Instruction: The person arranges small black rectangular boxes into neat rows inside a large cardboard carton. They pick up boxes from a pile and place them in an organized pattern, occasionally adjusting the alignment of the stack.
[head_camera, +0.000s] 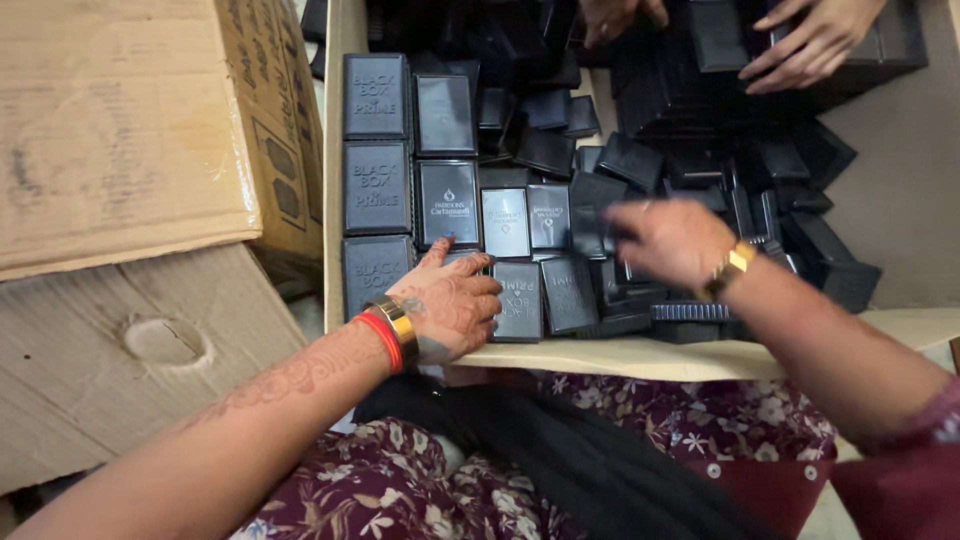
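A large open cardboard box (640, 356) in front of me holds several small black rectangular boxes with embossed lids, some lined up neatly at the left (376, 185), others heaped loosely at the right (700, 160). My left hand (450, 305), wearing red and gold bangles, rests palm down with fingers closed on the near row of black boxes (518, 300). My right hand (665, 240), with a gold wristband, is blurred and hovers over the loose heap; its fingers curl down among the boxes, and I cannot tell whether it grips one.
Another person's two hands (810, 45) reach into the heap from the far side. A closed cardboard carton (130, 120) stands at the left on flattened cardboard (150, 350). My floral-patterned lap with a dark cloth (560, 460) is below the box.
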